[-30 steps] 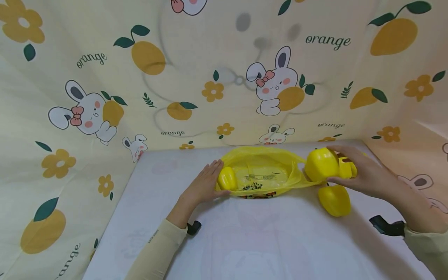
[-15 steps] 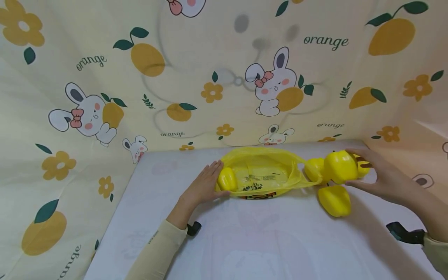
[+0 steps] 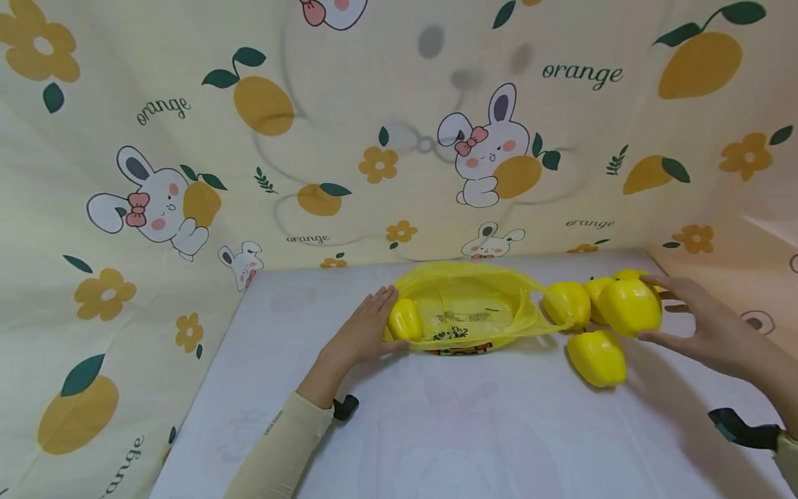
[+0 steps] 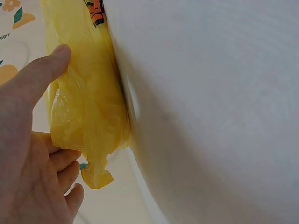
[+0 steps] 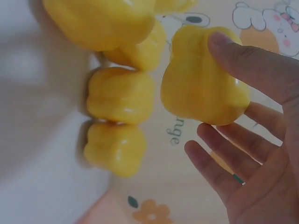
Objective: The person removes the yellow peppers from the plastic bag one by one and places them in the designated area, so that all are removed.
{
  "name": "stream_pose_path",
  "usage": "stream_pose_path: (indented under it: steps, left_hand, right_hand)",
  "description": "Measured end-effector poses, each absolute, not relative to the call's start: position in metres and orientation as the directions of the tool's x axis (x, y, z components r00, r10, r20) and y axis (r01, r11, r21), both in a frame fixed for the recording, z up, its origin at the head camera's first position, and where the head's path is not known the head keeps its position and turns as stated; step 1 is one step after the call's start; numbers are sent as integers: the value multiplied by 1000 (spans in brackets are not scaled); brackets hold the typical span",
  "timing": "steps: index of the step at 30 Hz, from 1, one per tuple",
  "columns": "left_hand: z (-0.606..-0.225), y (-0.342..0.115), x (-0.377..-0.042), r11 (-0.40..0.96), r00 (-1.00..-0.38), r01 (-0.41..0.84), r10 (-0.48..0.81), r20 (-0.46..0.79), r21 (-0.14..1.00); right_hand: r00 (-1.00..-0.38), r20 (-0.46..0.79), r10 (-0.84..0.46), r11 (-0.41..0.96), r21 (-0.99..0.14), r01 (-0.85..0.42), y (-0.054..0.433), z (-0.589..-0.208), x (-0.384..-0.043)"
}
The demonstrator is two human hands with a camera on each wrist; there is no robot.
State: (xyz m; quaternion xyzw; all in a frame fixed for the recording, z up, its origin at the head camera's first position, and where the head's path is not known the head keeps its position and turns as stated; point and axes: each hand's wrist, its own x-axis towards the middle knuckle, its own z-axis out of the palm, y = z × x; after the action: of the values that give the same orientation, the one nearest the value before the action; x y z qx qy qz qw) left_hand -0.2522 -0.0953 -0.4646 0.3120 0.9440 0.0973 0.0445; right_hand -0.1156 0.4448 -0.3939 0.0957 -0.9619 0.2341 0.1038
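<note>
My right hand (image 3: 704,326) holds a yellow bell pepper (image 3: 630,308) between thumb and fingertips at the right of the table. In the right wrist view this held pepper (image 5: 205,74) is raised, with the thumb on one side and the lower fingers spread apart. A thin yellow plastic bag (image 3: 476,305) lies with its mouth spread wide, dark print showing inside. One yellow pepper (image 3: 406,320) sits in its left end. There my left hand (image 3: 364,329) grips the bag, thumb (image 4: 51,65) on the front, other fingers partly hidden behind it.
Several more yellow peppers stand near the right hand: one (image 3: 567,305) beside the bag's handle, one (image 3: 596,358) nearer the front, others partly hidden behind the held one. A patterned cloth (image 3: 399,138) hangs behind the white table (image 3: 436,430).
My right hand has moved to the right, away from the bag, carrying the pepper with it. Peppers behind it have come into view. The left hand stays where it was.
</note>
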Motion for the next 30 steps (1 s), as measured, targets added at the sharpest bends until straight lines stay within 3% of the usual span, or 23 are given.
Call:
stream_pose_path:
  steps: [30]
  left_hand:
    - [-463, -95, -253, 793, -807, 567, 589, -46, 220]
  right_hand:
    - [-979, 133, -155, 878, -435, -198, 480, -438, -104]
